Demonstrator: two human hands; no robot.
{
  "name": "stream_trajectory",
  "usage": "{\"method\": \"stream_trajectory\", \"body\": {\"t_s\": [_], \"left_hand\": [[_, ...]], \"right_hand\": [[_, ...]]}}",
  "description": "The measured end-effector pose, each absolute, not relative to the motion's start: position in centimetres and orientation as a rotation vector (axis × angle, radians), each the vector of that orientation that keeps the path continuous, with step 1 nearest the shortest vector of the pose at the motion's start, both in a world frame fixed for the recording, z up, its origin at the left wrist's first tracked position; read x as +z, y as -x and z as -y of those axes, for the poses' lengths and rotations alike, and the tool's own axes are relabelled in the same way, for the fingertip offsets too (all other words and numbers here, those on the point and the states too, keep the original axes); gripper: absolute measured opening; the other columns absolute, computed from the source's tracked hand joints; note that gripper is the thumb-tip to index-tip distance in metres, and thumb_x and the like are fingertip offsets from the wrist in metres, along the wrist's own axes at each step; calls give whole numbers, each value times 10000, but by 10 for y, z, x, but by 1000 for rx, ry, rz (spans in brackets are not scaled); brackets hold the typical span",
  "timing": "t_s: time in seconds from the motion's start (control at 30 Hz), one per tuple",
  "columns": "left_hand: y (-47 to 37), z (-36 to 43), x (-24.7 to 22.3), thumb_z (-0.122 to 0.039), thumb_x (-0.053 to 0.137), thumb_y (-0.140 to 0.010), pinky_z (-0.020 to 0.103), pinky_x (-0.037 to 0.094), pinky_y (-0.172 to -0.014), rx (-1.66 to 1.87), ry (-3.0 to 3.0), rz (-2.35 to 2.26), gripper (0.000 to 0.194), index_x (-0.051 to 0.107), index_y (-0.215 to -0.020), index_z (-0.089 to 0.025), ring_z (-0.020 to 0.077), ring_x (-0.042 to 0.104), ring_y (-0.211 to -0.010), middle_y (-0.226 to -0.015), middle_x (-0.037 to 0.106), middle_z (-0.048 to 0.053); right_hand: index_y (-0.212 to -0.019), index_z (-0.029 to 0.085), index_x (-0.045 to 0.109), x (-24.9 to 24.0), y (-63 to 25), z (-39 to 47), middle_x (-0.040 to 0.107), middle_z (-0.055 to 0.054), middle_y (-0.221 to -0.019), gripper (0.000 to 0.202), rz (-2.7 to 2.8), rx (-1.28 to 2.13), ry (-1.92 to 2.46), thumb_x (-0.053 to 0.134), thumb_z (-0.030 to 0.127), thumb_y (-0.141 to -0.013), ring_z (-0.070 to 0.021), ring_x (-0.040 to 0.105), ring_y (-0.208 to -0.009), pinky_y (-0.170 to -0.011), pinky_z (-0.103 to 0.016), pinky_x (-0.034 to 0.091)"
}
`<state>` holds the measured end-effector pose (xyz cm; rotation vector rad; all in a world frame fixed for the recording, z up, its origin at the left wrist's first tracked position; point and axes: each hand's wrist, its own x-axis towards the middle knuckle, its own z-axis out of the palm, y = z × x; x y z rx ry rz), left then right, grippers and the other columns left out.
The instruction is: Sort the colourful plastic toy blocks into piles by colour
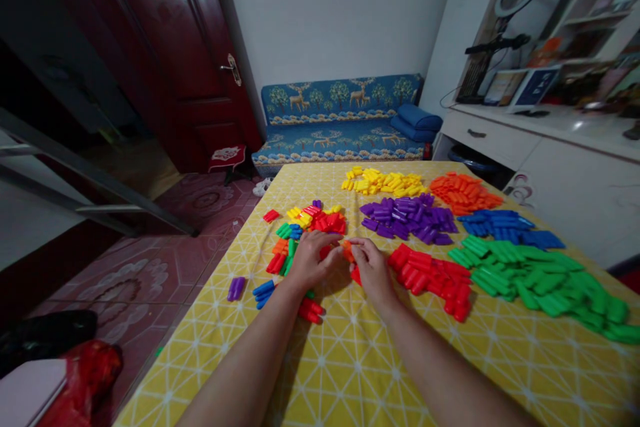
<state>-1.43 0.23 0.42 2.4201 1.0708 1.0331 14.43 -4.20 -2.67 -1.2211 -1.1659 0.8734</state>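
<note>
Both hands meet over the middle of a table with a yellow patterned cloth (345, 360). Between their fingertips is a small orange piece (348, 251). My right hand (369, 268) pinches it from the right. My left hand (313, 257) is curled at its left side, above a mixed group of pieces. Red pieces (430, 275) lie just right of my right hand, and purple pieces (407, 217) lie beyond it. Left of my left hand are blue pieces (263, 292), a purple pair (236, 288) and red pieces (311, 310).
Yellow (385, 183), orange (464, 193), blue (507, 228) and green piles (547, 279) spread along the table's back and right. A patterned sofa (340, 137) stands behind, a white cabinet (565, 170) at the right, and a metal ladder-like frame (90, 170) at the left.
</note>
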Motion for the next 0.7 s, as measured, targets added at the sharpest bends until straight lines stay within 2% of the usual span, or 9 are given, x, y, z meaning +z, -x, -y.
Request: {"method": "stream_trajectory", "body": {"t_s": [0.1, 0.2, 0.27, 0.5, 0.6, 0.7], "left_hand": [[14, -2, 4, -395, 602, -897, 365, 420, -873, 984, -2455, -1059, 283, 696, -1090, -212, 232, 628, -956, -1014, 720, 76], [15, -4, 1, -380, 570, -917, 360, 423, -856, 1005, -2440, -1076, 260, 698, -1062, -207, 226, 634, -929, -985, 723, 76], [16, -6, -1, -377, 564, -920, 363, 423, -866, 1020, -2432, -1082, 247, 696, -1046, -211, 226, 635, -944, -996, 725, 74], [16, -7, -4, -302, 556, -928, 361, 440, -873, 1057, -2422, -1120, 212, 703, -1059, -224, 211, 648, -941, -1003, 737, 60], [15, -5, 0, -332, 537, -944, 364, 442, -870, 1064, -2393, -1153, 228, 712, -1053, -236, 210, 650, -940, -1013, 744, 51], [15, -4, 4, -347, 511, -956, 356, 451, -831, 1033, -2379, -1172, 249, 719, -1038, -238, 210, 651, -917, -991, 749, 47]], "right_hand": [[-1035, 282, 574, -26, -141, 42, 702, 7, -828, 202, 1197, 911, 1177, 527, 377, -863, -145, 620, -602, -566, -272, 522], [-1024, 308, 570, -26, -139, 43, 719, -9, -954, 175, 1242, 907, 1153, 545, 346, -855, -181, 685, -829, -692, -312, 561], [-1002, 309, 574, -25, -139, 42, 716, -10, -983, 149, 1271, 878, 1158, 543, 339, -860, -191, 682, -911, -741, -329, 563], [-911, 238, 638, -15, -138, 51, 696, -53, -939, 108, 1401, 486, 1307, 601, 304, -834, -198, 643, -821, -737, -331, 531], [-988, 206, 648, 3, -151, 52, 698, -62, -927, 196, 1289, 469, 1261, 592, 339, -856, -181, 643, -776, -664, -293, 522], [-1071, 190, 621, 28, -200, 32, 705, -60, -915, 305, 1096, 433, 1195, 612, 390, -842, -161, 650, -723, -615, -265, 523]]}}
